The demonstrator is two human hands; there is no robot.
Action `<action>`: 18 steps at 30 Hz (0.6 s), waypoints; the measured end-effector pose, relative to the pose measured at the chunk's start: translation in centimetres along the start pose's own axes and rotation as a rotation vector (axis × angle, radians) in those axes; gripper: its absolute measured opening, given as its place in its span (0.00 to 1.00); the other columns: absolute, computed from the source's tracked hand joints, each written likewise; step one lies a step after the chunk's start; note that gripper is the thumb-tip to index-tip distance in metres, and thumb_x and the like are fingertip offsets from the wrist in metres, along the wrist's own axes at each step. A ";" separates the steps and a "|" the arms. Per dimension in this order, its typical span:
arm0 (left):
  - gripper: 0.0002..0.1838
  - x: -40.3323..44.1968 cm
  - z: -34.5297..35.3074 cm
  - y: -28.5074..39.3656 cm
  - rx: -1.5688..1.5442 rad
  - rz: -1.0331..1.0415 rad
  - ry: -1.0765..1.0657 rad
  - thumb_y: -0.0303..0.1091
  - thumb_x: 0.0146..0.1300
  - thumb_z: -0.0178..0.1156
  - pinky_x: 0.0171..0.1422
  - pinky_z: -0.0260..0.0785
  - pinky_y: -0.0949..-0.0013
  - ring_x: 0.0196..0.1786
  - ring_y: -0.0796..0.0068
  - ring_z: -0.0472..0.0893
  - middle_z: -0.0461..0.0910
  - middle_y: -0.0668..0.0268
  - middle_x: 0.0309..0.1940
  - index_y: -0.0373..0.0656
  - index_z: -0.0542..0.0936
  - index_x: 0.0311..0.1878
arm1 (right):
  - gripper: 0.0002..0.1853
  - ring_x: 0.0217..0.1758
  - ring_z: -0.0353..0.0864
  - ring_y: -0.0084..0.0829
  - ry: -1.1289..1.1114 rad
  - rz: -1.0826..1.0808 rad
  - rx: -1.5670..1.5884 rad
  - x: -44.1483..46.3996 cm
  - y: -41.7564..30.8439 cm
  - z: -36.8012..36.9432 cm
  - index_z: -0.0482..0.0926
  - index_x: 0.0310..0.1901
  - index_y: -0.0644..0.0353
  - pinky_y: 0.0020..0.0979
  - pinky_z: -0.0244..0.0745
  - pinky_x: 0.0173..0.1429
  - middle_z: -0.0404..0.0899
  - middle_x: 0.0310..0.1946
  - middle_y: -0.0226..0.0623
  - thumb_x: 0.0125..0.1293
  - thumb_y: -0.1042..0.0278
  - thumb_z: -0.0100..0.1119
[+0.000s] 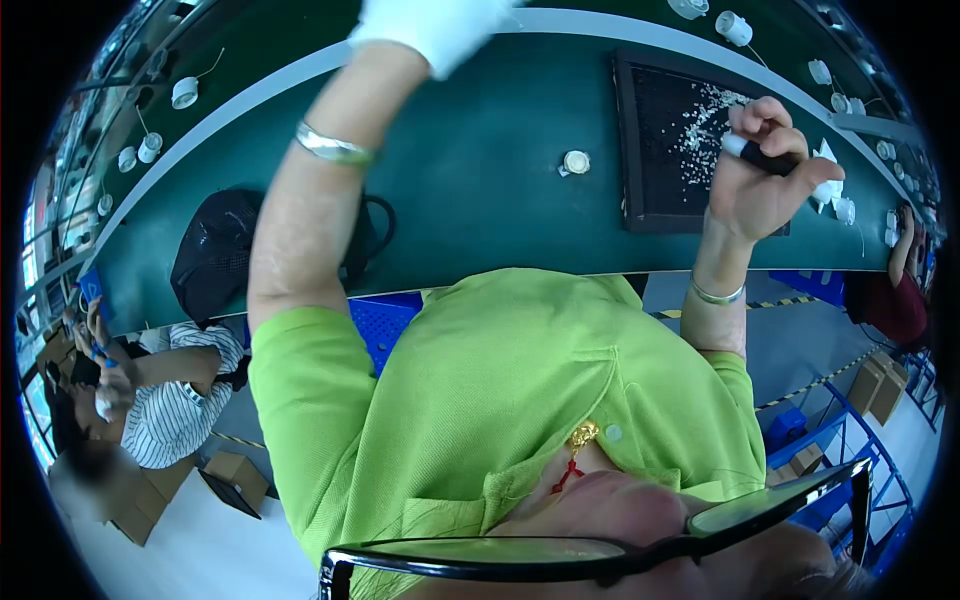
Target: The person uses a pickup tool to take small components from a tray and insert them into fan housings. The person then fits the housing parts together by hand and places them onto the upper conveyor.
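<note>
My left hand [425, 25], in a white glove, reaches up to the top edge of the view. Its fingers are cut off there, so what it holds or touches is hidden. My right hand [755, 180] is raised at the right with the palm turned up and the fingers loosely bent. One finger wears a black sleeve with a white tip, and another white cover shows at the thumb. Nothing plainly lies in its grasp. Just behind it lies a black tray [640, 150] strewn with small white pieces [705, 125]. A small round white part [575, 162] sits left of the tray.
The green worktable [480, 150] spans the view, with a pale rail [590, 22] along its far side. Round white fittings with wires [733, 28] stand beyond it. A black bag [215, 255] lies by my left arm. Other people [175, 420] sit at both sides.
</note>
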State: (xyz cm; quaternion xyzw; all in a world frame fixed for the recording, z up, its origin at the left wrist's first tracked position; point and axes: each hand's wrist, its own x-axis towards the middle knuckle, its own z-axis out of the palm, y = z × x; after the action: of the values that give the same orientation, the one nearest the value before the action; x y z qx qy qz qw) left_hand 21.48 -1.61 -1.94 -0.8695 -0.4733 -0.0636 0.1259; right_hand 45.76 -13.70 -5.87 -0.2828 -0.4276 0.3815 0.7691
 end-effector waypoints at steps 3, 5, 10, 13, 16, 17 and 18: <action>0.21 2.5 6.6 -9.9 -0.270 -0.679 0.007 0.52 0.59 0.51 0.46 0.72 0.54 0.38 0.45 0.80 0.81 0.50 0.36 0.43 0.80 0.39 | 0.36 0.33 0.68 0.28 -0.038 0.042 -0.142 -0.9 -1.6 -4.1 0.78 0.26 0.60 0.26 0.62 0.35 0.78 0.36 0.43 0.69 0.30 0.39; 0.39 2.5 9.5 -14.3 -0.191 -0.940 -0.233 0.68 0.62 0.45 0.59 0.70 0.56 0.54 0.48 0.80 0.83 0.54 0.47 0.40 0.77 0.57 | 0.36 0.34 0.68 0.28 -0.100 0.128 -0.061 -2.3 -2.5 -6.5 0.79 0.27 0.61 0.25 0.62 0.35 0.79 0.37 0.44 0.69 0.31 0.39; 0.42 0.6 13.8 -19.3 0.114 -0.886 -0.589 0.68 0.61 0.45 0.69 0.55 0.40 0.70 0.50 0.65 0.68 0.56 0.67 0.43 0.71 0.66 | 0.33 0.26 0.68 0.27 0.239 0.028 -0.041 -3.5 -4.3 -7.6 0.79 0.28 0.63 0.24 0.63 0.29 0.79 0.32 0.44 0.72 0.37 0.42; 0.35 1.0 13.7 -17.3 0.410 -0.631 -0.019 0.62 0.69 0.40 0.68 0.59 0.44 0.68 0.52 0.68 0.69 0.56 0.66 0.50 0.65 0.71 | 0.30 0.23 0.67 0.26 0.438 -0.073 -0.190 -3.3 -6.7 -10.8 0.79 0.29 0.64 0.23 0.63 0.27 0.79 0.31 0.44 0.73 0.41 0.45; 0.32 2.3 13.4 -13.4 -0.186 -0.557 -0.256 0.58 0.70 0.43 0.66 0.65 0.55 0.64 0.56 0.73 0.71 0.59 0.65 0.51 0.64 0.71 | 0.27 0.20 0.64 0.22 0.656 -0.137 -0.477 -3.7 -7.6 -14.9 0.79 0.29 0.66 0.22 0.61 0.26 0.80 0.32 0.46 0.73 0.47 0.51; 0.32 2.1 14.1 -13.7 -0.198 -0.557 -0.253 0.58 0.70 0.43 0.66 0.65 0.55 0.64 0.56 0.73 0.71 0.59 0.65 0.51 0.64 0.71 | 0.24 0.19 0.63 0.21 0.662 -0.113 -0.552 -4.0 -7.7 -14.9 0.79 0.29 0.67 0.21 0.61 0.24 0.80 0.30 0.44 0.73 0.51 0.52; 0.32 2.0 16.2 -15.0 -0.246 -0.567 -0.275 0.57 0.69 0.45 0.65 0.66 0.57 0.63 0.56 0.74 0.72 0.59 0.64 0.51 0.65 0.71 | 0.21 0.17 0.63 0.20 0.669 -0.090 -0.624 -4.1 -7.2 -14.9 0.80 0.30 0.67 0.19 0.60 0.23 0.80 0.28 0.42 0.73 0.55 0.54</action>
State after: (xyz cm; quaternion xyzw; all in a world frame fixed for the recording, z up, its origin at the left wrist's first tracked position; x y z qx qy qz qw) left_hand 9.82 12.31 -14.65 -0.7125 -0.6976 -0.0348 -0.0675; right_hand 59.87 -22.68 -9.31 -0.5897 -0.2620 0.0882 0.7588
